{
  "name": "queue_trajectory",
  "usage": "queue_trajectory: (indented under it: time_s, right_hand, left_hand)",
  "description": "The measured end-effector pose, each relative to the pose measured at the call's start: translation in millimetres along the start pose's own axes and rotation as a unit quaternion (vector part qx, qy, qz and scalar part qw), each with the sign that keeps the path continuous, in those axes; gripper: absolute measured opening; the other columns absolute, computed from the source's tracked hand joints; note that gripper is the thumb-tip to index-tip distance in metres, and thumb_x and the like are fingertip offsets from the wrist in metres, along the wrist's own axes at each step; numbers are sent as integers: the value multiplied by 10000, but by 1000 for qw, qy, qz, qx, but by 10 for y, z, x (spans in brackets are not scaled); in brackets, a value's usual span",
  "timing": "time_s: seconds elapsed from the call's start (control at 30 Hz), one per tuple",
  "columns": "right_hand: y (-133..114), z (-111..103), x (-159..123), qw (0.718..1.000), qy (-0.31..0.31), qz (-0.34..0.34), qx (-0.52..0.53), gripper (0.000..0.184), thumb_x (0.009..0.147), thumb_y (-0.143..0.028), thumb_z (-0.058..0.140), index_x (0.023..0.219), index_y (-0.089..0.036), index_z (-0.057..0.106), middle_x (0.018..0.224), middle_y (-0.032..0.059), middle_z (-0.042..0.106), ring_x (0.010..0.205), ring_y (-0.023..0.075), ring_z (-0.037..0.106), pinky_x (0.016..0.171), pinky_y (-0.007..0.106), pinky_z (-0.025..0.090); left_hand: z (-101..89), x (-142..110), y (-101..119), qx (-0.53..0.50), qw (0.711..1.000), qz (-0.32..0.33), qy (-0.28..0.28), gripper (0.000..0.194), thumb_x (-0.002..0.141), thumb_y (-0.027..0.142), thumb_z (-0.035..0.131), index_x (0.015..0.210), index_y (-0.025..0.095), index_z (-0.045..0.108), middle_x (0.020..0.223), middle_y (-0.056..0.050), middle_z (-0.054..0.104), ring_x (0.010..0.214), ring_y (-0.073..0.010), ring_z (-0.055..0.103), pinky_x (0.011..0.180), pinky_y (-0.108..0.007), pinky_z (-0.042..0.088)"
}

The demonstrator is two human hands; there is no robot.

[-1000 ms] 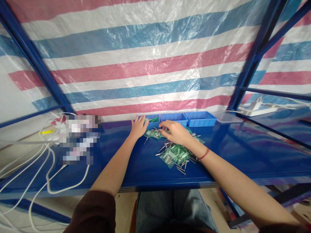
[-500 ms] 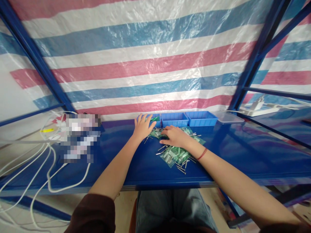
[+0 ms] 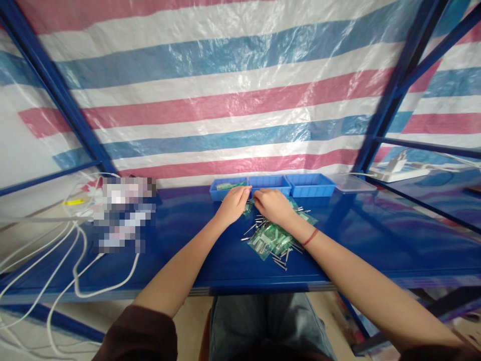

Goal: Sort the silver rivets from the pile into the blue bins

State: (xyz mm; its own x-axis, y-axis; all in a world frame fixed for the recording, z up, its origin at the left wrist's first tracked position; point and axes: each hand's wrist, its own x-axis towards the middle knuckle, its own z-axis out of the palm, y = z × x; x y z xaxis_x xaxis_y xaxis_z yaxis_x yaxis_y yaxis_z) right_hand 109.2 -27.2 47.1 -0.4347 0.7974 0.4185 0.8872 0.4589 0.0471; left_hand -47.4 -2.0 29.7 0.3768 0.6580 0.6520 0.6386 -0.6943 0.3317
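Observation:
My left hand (image 3: 233, 204) is closed, its fingers together and pointing right, in front of the left blue bin (image 3: 217, 193). Close beside it, my right hand (image 3: 275, 205) is curled with the fingertips tucked down. Whatever either hand pinches is too small or hidden to make out. Small green-tinted plastic bags (image 3: 271, 239) lie in a heap below the right hand, with loose metal screws (image 3: 280, 263) around and under them. Inside the left bin rest more green bags (image 3: 229, 185).
A middle blue bin (image 3: 272, 182) and a right blue bin (image 3: 311, 186) continue the row along the back. Beside them lies a clear plastic lid (image 3: 353, 183). White cables (image 3: 77, 250) and blurred-out items cover the left end. A white power strip (image 3: 398, 170) sits at far right.
My left hand has moved right from the left bin and its spread fingers have closed. My right hand has shifted slightly; its fingers are now curled in near the left hand.

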Motion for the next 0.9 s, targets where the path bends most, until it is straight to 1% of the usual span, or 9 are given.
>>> queue_trajectory:
  time_s: [0.1,0.2,0.33,0.4,0.5,0.6,0.7,0.8,0.9]
  right_hand:
    - [50,-21,3,995,59,42,70,245,896,-238,341,950,-159,567,887,95,654,799,195,609,701,270,392]
    - [80,-25,6,978,121,46,161,233,896,-243,346,939,-163,560,852,77,651,759,179,603,686,259,394]
    - [84,-25,16,943,175,26,281,236,886,-291,376,871,-163,574,800,58,639,715,161,580,668,255,404]
    - [79,-15,28,921,186,32,342,259,878,-352,396,887,-158,567,802,53,631,699,148,568,653,252,411]
    - [79,28,52,903,155,38,399,289,832,-409,469,920,-146,553,799,47,622,669,137,548,638,258,414]
    - [86,73,71,905,122,49,403,236,791,-381,519,820,-148,544,722,23,591,620,128,513,606,257,399]
    - [95,66,65,915,155,57,368,182,792,-336,515,728,-167,495,647,-2,527,596,125,473,591,249,382]
    - [102,3,35,936,209,12,284,136,828,-273,470,733,-177,485,689,25,530,670,155,472,665,278,384]
    - [105,-63,-1,950,226,-49,209,134,857,-218,418,790,-177,526,819,76,565,813,200,473,770,319,373]
  left_hand:
    - [6,-25,32,-80,995,-56,6,366,906,338,364,1153,144,551,1130,-94,626,1076,-188,561,965,-336,417]
    - [57,-50,5,-149,985,-83,-1,367,831,376,509,1136,177,556,1091,-75,642,999,-195,599,896,-318,458]
    - [102,-37,-40,-251,960,-122,-7,257,787,378,561,925,166,605,801,-32,668,749,-163,634,722,-277,498]
    - [91,-16,-33,-299,942,-148,16,236,767,378,585,843,155,593,701,-15,639,658,-143,617,657,-256,492]
    - [52,8,13,-361,912,-188,52,258,738,388,618,832,150,580,709,-14,635,619,-121,599,625,-237,483]
    - [31,15,68,-397,890,-219,43,284,728,398,634,858,150,587,786,-27,647,653,-117,606,634,-226,481]
    - [30,22,112,-406,877,-251,59,362,763,463,583,956,156,589,839,-37,639,624,-98,595,550,-190,452]
    - [13,37,158,-428,846,-303,98,519,816,590,414,1079,165,552,854,-51,630,467,-55,508,396,-167,341]
    - [-24,44,216,-475,803,-355,58,662,792,687,305,977,119,590,794,-77,630,389,-42,428,339,-172,262]
